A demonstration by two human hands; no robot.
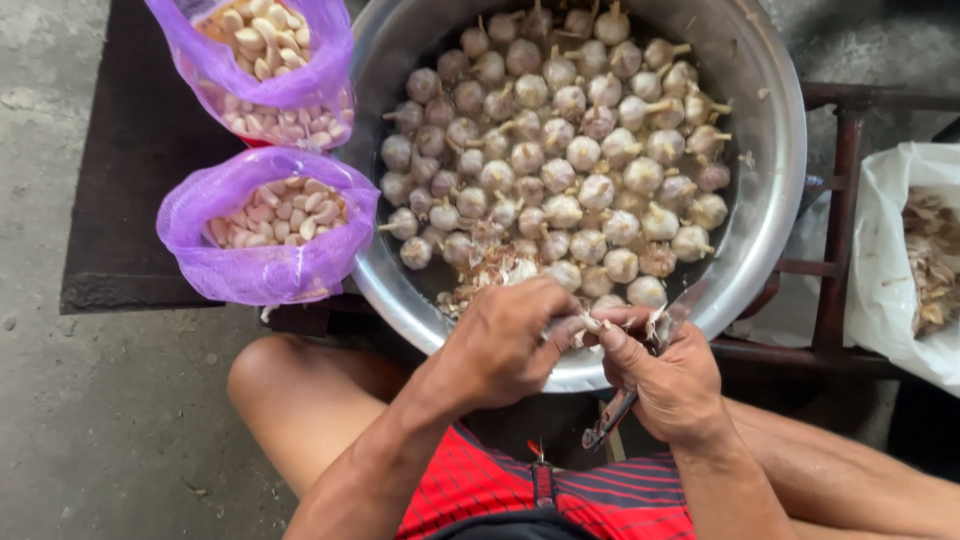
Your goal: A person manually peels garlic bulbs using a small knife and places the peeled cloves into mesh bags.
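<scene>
A big steel bowl (770, 150) holds many whole garlic bulbs (560, 150) in shallow water. At its near rim both of my hands meet over one garlic bulb (590, 325). My left hand (500, 345) grips the bulb from the left. My right hand (670, 375) pinches its papery skin with the thumb and also holds a small knife (612, 418), whose dark handle sticks out below the fist. Loose garlic skins lie in the bowl just beyond my fingers.
Two purple mesh bags of peeled cloves stand left of the bowl, one nearer (265, 225) and one farther (270, 60). A white bag with garlic skins (915, 260) sits at the right. The bowl rests on a dark metal frame (835, 230). My bare knees flank it.
</scene>
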